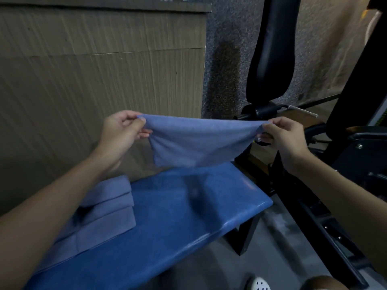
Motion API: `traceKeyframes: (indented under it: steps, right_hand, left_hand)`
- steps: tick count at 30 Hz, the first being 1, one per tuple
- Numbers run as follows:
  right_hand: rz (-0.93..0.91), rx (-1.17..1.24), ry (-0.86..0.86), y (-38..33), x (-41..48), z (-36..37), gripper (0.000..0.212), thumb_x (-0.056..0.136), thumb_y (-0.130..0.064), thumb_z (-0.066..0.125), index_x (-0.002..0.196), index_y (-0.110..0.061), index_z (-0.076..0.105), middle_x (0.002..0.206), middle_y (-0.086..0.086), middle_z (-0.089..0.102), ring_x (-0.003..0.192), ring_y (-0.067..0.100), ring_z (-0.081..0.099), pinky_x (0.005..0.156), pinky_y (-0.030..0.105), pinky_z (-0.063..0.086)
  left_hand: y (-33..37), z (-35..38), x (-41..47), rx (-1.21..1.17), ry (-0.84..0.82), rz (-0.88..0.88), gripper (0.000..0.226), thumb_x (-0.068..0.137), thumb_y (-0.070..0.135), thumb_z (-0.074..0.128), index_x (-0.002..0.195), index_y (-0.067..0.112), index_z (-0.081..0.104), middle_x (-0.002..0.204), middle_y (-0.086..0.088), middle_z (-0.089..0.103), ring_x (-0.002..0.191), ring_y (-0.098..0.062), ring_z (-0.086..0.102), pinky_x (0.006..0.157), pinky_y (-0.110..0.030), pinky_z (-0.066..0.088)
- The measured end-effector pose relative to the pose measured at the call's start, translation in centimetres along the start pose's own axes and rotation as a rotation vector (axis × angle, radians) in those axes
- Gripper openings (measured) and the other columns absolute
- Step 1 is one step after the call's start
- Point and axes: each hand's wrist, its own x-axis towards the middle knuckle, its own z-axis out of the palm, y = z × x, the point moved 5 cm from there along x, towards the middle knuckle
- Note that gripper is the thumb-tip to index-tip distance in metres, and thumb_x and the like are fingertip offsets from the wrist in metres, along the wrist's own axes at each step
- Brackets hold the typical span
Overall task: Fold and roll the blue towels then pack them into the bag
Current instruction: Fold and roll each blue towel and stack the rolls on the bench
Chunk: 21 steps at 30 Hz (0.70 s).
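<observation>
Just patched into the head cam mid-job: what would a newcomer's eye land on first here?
A blue towel hangs stretched in mid-air at centre, its top corners pinched by the left hand and the right hand. Under it lies a glossy blue bench, with a stack of folded towels on its left side.

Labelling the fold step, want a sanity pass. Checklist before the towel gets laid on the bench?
1. Left hand pinches one top corner of the held towel: ok.
2. Right hand pinches the other top corner: ok.
3. Towel spread between the hands, hanging above the bench: ok.
4. Bare bench surface under the towel: ok.
5. Folded towels stacked at the bench's left end, apart from that spot: ok.
6. Bag location: cannot tell, none in view.
</observation>
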Motion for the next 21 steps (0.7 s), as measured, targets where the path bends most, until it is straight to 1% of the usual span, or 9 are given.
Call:
traceKeyframes:
  steps: [4, 6, 8, 10, 13, 16, 18, 19, 21]
  right_hand:
    - [0.112, -0.092, -0.08, 5.6, -3.1, 0.3, 0.015, 0.091, -0.004, 0.058, 0.078, -0.011, 0.06, 0.075, 0.011, 0.063, 0.071, 0.019, 0.06, 0.065, 0.027, 0.046]
    - [0.194, -0.156, -0.132, 9.9, -5.3, 0.4, 0.018, 0.088, 0.0, 0.06, 0.074, -0.009, 0.06, 0.071, 0.011, 0.064, 0.065, 0.016, 0.059, 0.059, 0.021, 0.043]
    - [0.267, -0.239, -0.2, 13.7, -7.9, 0.4, 0.016, 0.082, -0.001, 0.066, 0.068, -0.008, 0.061, 0.065, 0.008, 0.061, 0.053, 0.003, 0.053, 0.051, 0.014, 0.039]
    - [0.324, -0.307, -0.257, 16.8, -10.3, 0.0, 0.016, 0.08, 0.001, 0.067, 0.066, -0.007, 0.063, 0.063, 0.006, 0.057, 0.051, 0.001, 0.046, 0.049, 0.014, 0.036]
    - [0.377, -0.326, -0.297, 19.8, -12.2, -0.4, 0.018, 0.084, 0.006, 0.06, 0.068, 0.002, 0.065, 0.064, 0.008, 0.062, 0.064, 0.01, 0.054, 0.059, 0.018, 0.041]
    - [0.37, -0.334, -0.289, 21.0, -11.7, 0.4, 0.016, 0.086, 0.001, 0.059, 0.072, 0.003, 0.069, 0.075, 0.021, 0.068, 0.073, 0.017, 0.058, 0.072, 0.027, 0.044]
    - [0.335, -0.38, -0.303, 21.4, -10.9, 1.8, 0.017, 0.09, -0.003, 0.06, 0.078, -0.005, 0.071, 0.08, 0.012, 0.071, 0.072, 0.006, 0.058, 0.071, 0.016, 0.043]
    - [0.317, -0.4, -0.319, 21.7, -10.5, 2.6, 0.017, 0.091, -0.006, 0.06, 0.08, -0.011, 0.072, 0.084, 0.004, 0.073, 0.074, 0.001, 0.059, 0.073, 0.012, 0.043]
    - [0.285, -0.427, -0.366, 22.6, -9.8, 4.6, 0.014, 0.092, -0.012, 0.062, 0.088, -0.022, 0.071, 0.098, -0.006, 0.072, 0.089, -0.002, 0.061, 0.085, 0.015, 0.044]
  left_hand:
    - [-6.3, -0.2, -2.6, 0.013, -0.033, -0.236, 0.032, 0.1, 0.002, 0.042, 0.073, 0.004, 0.061, 0.061, -0.006, 0.066, 0.05, -0.009, 0.063, 0.051, -0.021, 0.053]
    - [-11.0, -0.5, -5.1, 0.226, -0.121, -0.323, 0.036, 0.099, -0.002, 0.042, 0.071, 0.006, 0.063, 0.068, -0.013, 0.065, 0.051, -0.013, 0.063, 0.051, -0.019, 0.052]
    - [-15.4, -0.9, -8.2, 0.416, -0.26, -0.364, 0.034, 0.097, -0.003, 0.047, 0.072, 0.006, 0.067, 0.072, -0.017, 0.066, 0.061, -0.02, 0.063, 0.054, -0.02, 0.053]
    - [-18.7, -1.2, -10.7, 0.526, -0.378, -0.418, 0.029, 0.096, 0.0, 0.051, 0.074, 0.004, 0.069, 0.075, -0.022, 0.069, 0.064, -0.019, 0.064, 0.058, -0.024, 0.051]
    - [-21.1, -1.8, -11.5, 0.666, -0.478, -0.386, 0.03, 0.093, 0.004, 0.052, 0.067, 0.007, 0.066, 0.068, -0.008, 0.069, 0.054, -0.003, 0.059, 0.057, -0.025, 0.053]
    - [-21.6, -1.6, -10.0, 0.765, -0.516, -0.283, 0.022, 0.086, 0.023, 0.055, 0.073, 0.011, 0.068, 0.071, 0.003, 0.07, 0.064, -0.006, 0.061, 0.073, -0.041, 0.056]
    - [-21.9, -0.6, -9.4, 0.776, -0.517, -0.255, 0.023, 0.081, 0.038, 0.053, 0.079, 0.025, 0.071, 0.079, 0.01, 0.072, 0.077, -0.006, 0.067, 0.078, -0.036, 0.056]
    - [-22.0, 0.3, -9.1, 0.779, -0.521, -0.232, 0.021, 0.082, 0.039, 0.053, 0.082, 0.028, 0.071, 0.085, 0.012, 0.073, 0.082, -0.007, 0.067, 0.08, -0.034, 0.055]
    - [-22.7, 2.2, -8.4, 0.795, -0.536, -0.169, 0.017, 0.092, 0.025, 0.056, 0.099, 0.025, 0.072, 0.108, 0.009, 0.07, 0.097, -0.01, 0.064, 0.091, -0.03, 0.05]
